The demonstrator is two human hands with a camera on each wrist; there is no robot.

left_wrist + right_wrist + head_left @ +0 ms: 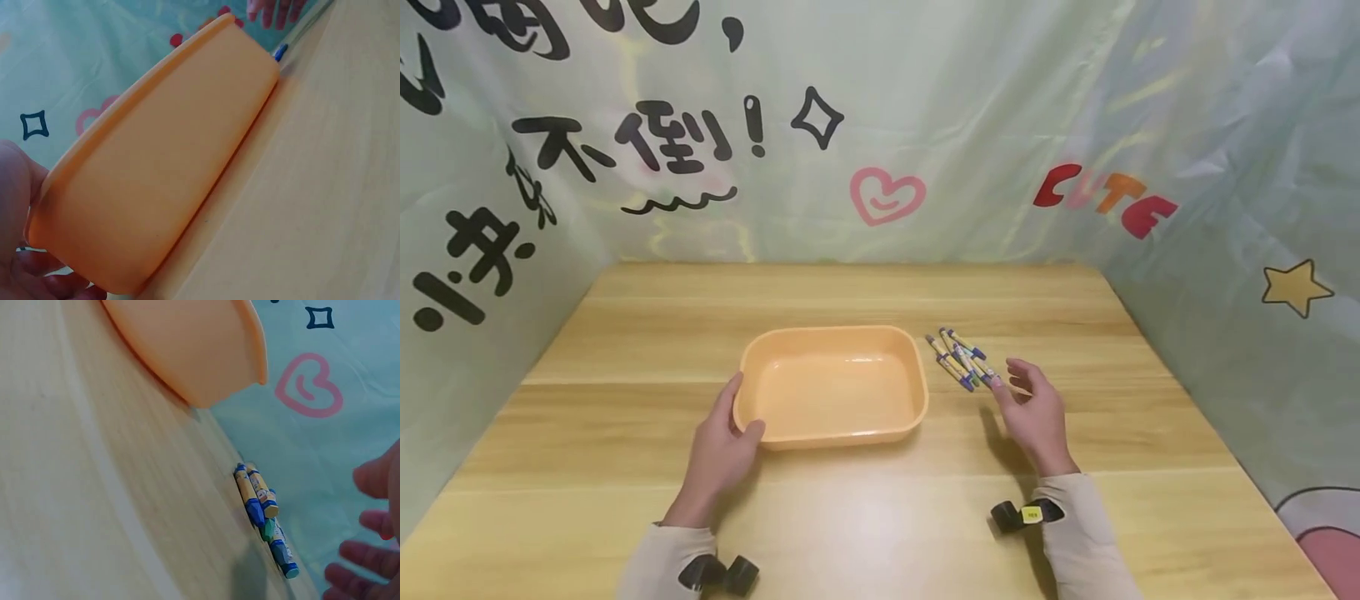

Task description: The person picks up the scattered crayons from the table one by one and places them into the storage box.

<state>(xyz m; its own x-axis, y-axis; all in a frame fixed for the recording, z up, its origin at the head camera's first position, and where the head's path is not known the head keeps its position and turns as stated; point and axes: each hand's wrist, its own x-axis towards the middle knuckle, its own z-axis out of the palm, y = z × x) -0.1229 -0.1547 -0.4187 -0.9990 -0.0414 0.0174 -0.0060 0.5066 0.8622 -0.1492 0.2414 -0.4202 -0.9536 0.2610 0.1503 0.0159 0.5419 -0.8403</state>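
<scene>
Tray: shallow, orange, on the wooden table, left of the crayons.
Left hand: clamped on the tray's near left corner, thumb at the rim, fingers round the left side.
Right hand: just beside the crayons, thumb and fingers apart.
Crayons: loosely piled, mostly yellow-wrapped.
Backdrop: pale green, behind the table.

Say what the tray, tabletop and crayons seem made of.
Tray: probably plastic, smooth and glossy, given its highlights and moulded rim. Tabletop: wood or wood-look laminate, with a slight sheen; grain streaks show. Crayons: perhaps wax, from their coloured tips, in printed, matte-looking sleeves, likely paper.
</scene>
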